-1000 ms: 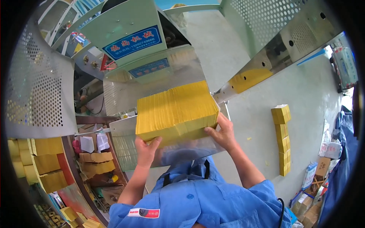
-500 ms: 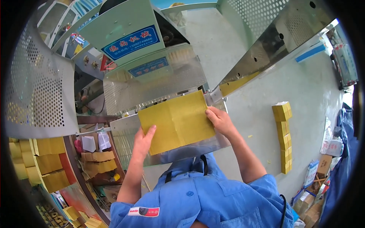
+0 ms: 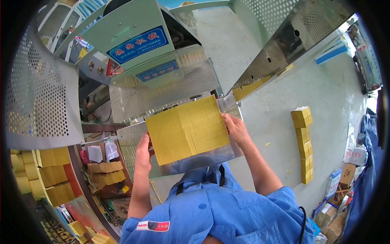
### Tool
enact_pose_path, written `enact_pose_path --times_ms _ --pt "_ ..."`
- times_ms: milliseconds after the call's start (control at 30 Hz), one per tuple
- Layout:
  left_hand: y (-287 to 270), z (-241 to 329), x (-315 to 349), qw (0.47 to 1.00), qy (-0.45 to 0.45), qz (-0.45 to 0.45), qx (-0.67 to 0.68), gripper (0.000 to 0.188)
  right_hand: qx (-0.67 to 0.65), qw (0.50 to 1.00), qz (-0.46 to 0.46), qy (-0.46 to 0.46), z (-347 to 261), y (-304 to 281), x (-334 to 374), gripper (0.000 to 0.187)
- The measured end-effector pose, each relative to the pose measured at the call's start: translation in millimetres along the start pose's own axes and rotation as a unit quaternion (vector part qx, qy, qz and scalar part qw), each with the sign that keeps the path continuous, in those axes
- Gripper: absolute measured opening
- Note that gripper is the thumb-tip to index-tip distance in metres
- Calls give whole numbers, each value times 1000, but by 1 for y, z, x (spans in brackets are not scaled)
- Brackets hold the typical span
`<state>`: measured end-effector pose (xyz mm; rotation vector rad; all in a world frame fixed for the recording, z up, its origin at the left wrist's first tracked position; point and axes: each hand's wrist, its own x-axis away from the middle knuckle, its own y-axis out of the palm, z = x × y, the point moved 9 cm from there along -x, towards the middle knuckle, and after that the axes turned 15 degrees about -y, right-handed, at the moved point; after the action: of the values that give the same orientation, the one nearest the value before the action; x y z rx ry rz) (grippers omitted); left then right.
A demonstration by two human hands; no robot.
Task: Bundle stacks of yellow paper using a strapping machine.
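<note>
A stack of yellow paper sheets (image 3: 189,132) with a crease down its middle is in front of me, tilted slightly, over the machine's shiny metal table (image 3: 203,162). My left hand (image 3: 143,155) presses along the stack's left edge, its thumb upright beside the paper and its fingers partly hidden beneath. At the right edge, my right hand (image 3: 236,129) grips the side, with most of its fingers hidden. Just beyond the far edge of the paper stands a clear, perforated guard (image 3: 162,95) on the pale green machine (image 3: 136,28).
A long metal chute (image 3: 280,53) slants up to the right. Bundles of yellow paper (image 3: 304,146) stand in a row on the floor at right. Shelves at left hold more yellow paper (image 3: 53,175). A perforated panel (image 3: 40,93) rises at far left.
My thumbs have slid off the top sheet to the sides of the stack. The left hand has shifted a little left and down; the paper has stayed nearly in place.
</note>
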<state>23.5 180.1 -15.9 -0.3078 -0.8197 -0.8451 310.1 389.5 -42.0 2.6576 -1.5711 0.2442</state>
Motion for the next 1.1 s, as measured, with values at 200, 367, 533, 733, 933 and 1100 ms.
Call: enact_pose_path --times_ms 200,367,533,733,933,1100 --pt "3 -19 -22 988 116 -69 72 46 21 991 23 -130 -6 8 -4 30" --pt "28 -20 -14 959 146 -70 233 44 -53 994 21 -91 -2 17 -2 34" --pt "35 -23 -7 957 96 -91 258 45 -239 967 5 -87 -19 37 2 49" --pt "39 -27 -13 957 96 -78 262 43 -261 961 -17 -91 -14 49 1 51" --pt "52 22 -40 952 144 -112 248 42 -146 979 -4 -144 -44 46 -36 57" --pt "62 48 -69 956 131 -134 224 47 -182 974 10 -133 -8 43 -67 63"
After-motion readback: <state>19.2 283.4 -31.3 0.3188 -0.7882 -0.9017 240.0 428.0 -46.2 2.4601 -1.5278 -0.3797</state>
